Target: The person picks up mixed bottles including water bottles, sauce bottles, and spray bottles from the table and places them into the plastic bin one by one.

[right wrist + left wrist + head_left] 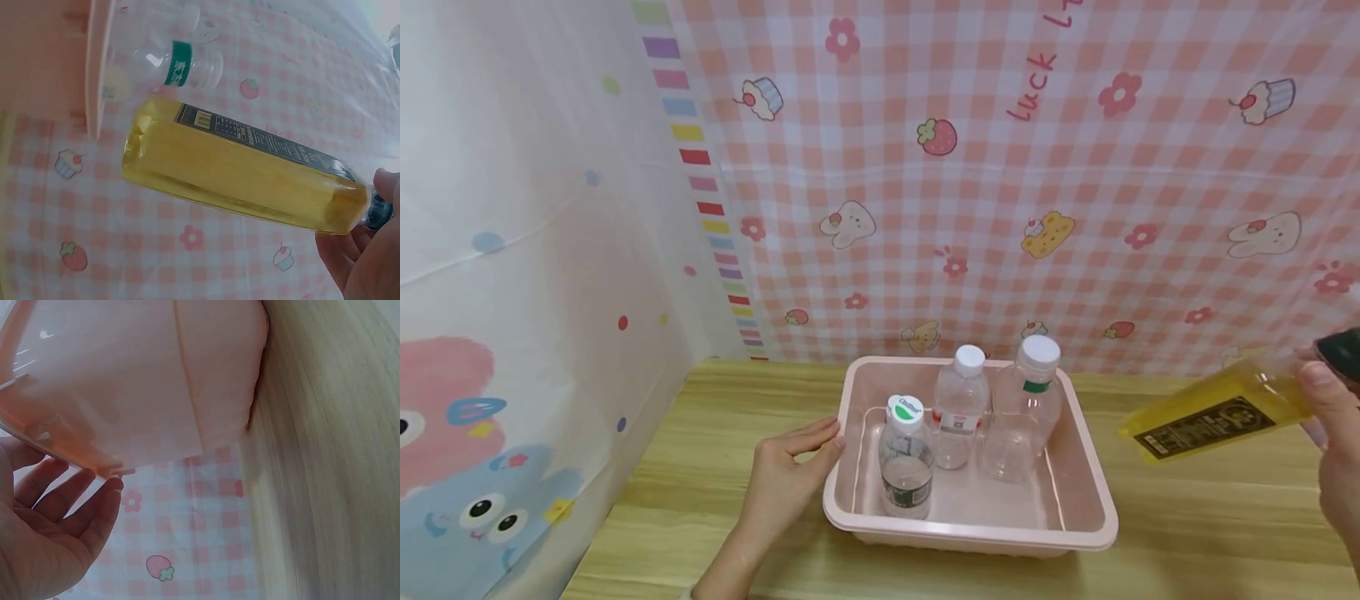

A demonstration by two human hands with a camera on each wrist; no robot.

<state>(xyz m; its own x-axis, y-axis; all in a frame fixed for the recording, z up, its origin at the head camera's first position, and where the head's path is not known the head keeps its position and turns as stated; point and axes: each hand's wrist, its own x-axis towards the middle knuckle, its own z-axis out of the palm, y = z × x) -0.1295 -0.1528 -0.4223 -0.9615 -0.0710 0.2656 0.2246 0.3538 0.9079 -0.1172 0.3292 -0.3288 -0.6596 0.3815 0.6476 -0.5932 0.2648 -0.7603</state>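
In the head view, my right hand (1341,450) grips a clear bottle of yellow liquid (1225,417) by its neck, below the dark cap (378,211). The bottle is held tilted, its base pointing left toward a pink plastic basin (970,533). My left hand (790,467) touches the basin's left rim with fairly straight fingers and thumb; in the left wrist view the fingertips (112,482) lie along the rim's edge. Inside the basin stand a white-capped bottle with some clear liquid (906,467), a smaller clear bottle (958,417) and a large clear bottle (1022,417).
The basin rests on a wood-grain table (700,467). Behind the table hangs a pink checked cloth (880,183) with cartoon prints, and a white patterned cloth (535,250) hangs along the left side.
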